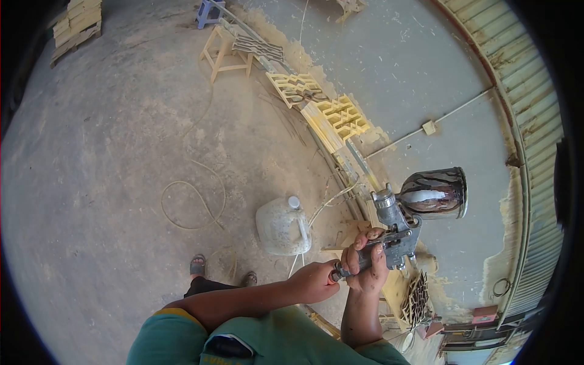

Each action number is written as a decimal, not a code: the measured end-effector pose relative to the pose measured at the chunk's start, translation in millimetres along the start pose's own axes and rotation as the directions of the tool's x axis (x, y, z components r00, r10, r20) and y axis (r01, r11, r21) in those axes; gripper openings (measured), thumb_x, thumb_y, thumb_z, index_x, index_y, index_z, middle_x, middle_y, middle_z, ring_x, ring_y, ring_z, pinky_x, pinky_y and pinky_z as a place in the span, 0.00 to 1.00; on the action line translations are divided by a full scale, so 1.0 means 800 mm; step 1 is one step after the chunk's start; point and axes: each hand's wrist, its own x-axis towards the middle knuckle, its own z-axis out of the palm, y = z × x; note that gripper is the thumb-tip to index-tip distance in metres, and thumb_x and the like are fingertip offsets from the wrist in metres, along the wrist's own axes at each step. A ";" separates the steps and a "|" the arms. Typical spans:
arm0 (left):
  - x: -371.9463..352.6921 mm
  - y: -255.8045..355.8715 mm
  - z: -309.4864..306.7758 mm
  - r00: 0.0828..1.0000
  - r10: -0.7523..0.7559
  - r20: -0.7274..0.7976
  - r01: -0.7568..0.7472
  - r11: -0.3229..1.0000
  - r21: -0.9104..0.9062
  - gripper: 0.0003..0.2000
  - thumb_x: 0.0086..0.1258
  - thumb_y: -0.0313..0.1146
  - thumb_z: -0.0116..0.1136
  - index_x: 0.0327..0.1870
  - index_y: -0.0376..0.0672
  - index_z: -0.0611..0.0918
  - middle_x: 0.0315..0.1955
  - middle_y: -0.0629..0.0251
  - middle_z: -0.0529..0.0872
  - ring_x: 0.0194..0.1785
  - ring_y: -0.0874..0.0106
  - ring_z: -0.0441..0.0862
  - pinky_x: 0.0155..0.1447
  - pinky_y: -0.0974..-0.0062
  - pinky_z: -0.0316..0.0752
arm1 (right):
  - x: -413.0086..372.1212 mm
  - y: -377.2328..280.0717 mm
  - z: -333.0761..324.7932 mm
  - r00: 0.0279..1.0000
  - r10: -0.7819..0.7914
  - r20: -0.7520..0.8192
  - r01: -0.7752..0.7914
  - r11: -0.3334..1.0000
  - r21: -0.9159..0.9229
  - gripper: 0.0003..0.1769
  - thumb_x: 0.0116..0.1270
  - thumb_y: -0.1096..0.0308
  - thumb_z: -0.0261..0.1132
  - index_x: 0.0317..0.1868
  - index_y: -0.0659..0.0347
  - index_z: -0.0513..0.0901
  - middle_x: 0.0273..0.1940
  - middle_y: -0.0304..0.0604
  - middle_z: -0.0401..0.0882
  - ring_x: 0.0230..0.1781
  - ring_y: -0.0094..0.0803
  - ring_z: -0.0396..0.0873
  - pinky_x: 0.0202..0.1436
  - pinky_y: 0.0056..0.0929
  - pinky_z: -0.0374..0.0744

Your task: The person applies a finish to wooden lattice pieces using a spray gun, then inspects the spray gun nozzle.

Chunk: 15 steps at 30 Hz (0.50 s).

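Note:
A metal spray gun [395, 234] with a stained cup [433, 193] on its side is held up at the right of the view. My right hand [368, 261] is wrapped round its handle, fingers near the trigger. At the bottom end of that handle, my left hand [313, 283] is closed round the fitting; its fingertips are partly hidden. A dirty white plastic jug [283, 225] with a cap stands on the floor beyond my left hand, and a pale hose passes beside it.
A looped hose [163, 201] lies on the concrete floor. Yellow lattice panels [344, 115] lean along the grey wall [389, 73]. Farther off are a wooden stool [228, 55], a blue stool [208, 13] and stacked boards [76, 27]. Dark lattice pieces [415, 298] are at the lower right.

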 end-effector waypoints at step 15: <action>-0.010 -0.028 -0.050 0.977 0.033 0.211 -0.022 0.998 -0.051 0.11 0.57 0.31 0.60 0.37 0.38 0.73 0.24 0.54 0.79 0.28 0.55 0.79 0.35 0.64 0.74 | -0.004 0.034 0.053 0.949 -0.092 -0.301 -0.032 0.924 -0.381 0.35 0.68 0.60 0.61 0.68 0.63 0.55 0.54 0.54 0.71 0.18 0.27 0.70 0.19 0.24 0.70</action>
